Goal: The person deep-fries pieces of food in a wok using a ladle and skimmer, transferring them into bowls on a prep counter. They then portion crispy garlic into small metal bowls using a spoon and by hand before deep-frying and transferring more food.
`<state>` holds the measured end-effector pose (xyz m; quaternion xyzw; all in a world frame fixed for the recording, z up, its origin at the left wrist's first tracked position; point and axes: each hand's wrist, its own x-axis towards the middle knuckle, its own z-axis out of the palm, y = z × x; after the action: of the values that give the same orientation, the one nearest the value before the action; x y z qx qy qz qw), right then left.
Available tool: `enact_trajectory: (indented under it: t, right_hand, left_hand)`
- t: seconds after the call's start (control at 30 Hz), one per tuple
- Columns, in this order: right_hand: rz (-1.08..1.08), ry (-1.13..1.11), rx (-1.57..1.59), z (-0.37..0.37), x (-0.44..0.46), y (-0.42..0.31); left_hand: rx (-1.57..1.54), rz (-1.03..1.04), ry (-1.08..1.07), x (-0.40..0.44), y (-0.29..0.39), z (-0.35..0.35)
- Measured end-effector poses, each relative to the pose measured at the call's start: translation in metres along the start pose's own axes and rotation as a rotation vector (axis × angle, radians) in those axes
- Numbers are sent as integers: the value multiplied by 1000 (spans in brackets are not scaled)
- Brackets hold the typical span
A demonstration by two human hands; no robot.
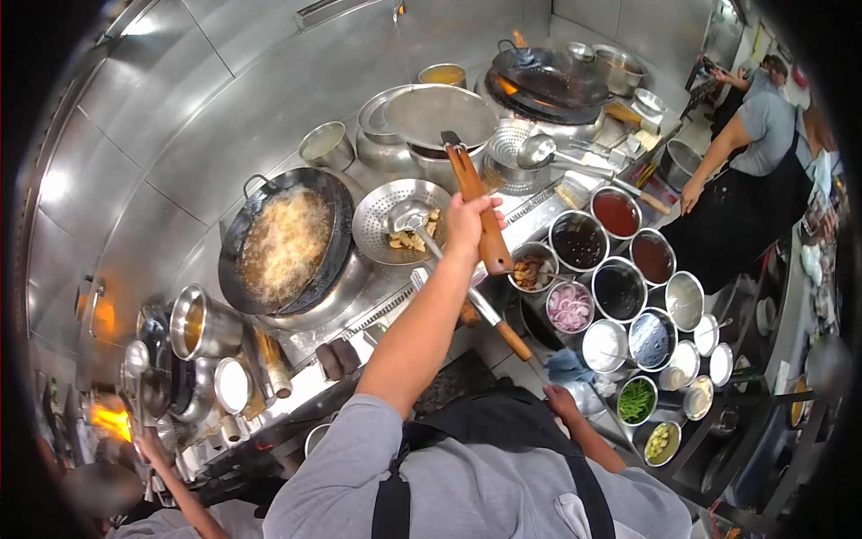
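Observation:
My left hand (471, 225) is wrapped round a flat wooden handle (485, 235), whose dark tip meets the near rim of a round mesh strainer (440, 115). The strainer lies over a pot. Below my left forearm, a ladle (410, 216) rests in a perforated bowl (373, 225) beside browned pieces (415, 235); its wooden-ended handle passes under the arm. To the left, a wok (235, 269) holds foaming, bubbling food (285, 247). My right hand (563, 404) is low by the counter edge, near a blue cloth (567, 366); its fingers are too small to make out.
Metal containers of sauces (616, 213), sliced onion (569, 307) and chopped greens (637, 400) crowd the right side. A second wok (548, 81) stands at the back. A person (763, 135) is at the right; another person's arm (175, 476) reaches near a flame at lower left.

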<state>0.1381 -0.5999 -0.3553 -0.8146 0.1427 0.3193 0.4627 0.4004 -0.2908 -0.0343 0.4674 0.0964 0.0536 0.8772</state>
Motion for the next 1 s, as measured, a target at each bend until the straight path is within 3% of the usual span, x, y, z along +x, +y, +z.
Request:
enact_trajectory:
  t: [0.07,0.13,0.2,0.27,0.33,0.4,0.5,0.53,0.6,0.67,0.73,0.8,0.83,0.93,1.0]
  right_hand:
    - [-241,104,-40,0,15,-46]
    - [-182,5,31,-15,-18,-147]
    - [-572,159,63,-4,0,-179]
    - [-607,55,-61,-5,-25,-240]
    - [-664,-4,-235,0,-33,-275]
    - [-721,17,-442,11,-33,-289]
    - [-759,-20,-378,14,-12,-296]
    - [-744,-50,-323,15,-21,-310]
    - [-498,-247,-85,0,-62,-347]
    - [-554,-209,59,-7,-86,-358]
    - [-662,-237,217,-13,-93,-356]
    - [-742,-198,252,-13,-98,-351]
    - [-697,-195,225,-21,-104,-350]
    - [-878,45,111,-37,-98,-339]
    - [-999,176,-17,-41,-98,-338]
  left_hand:
    - [-72,-114,13,-3,-14,3]
    - [158,-190,-81,-4,-26,-14]
    - [411,-175,-45,-23,-22,-30]
    - [571,73,11,-58,-20,-63]
    - [356,222,275,-81,-51,-111]
    - [122,-203,421,-126,-46,-130]
    - [-365,-463,153,-158,-46,-124]
    - [-438,-454,108,-153,-48,-125]
    - [-466,-493,119,-133,-53,-132]
    - [-528,-424,313,-129,-27,-116]
    - [-390,-347,236,-94,-41,-150]
    - [-416,-416,217,-95,-11,-154]
    - [-413,-371,116,-111,-7,-158]
    - [-135,-249,281,-177,31,-133]
    - [-47,-209,219,-204,43,-130]
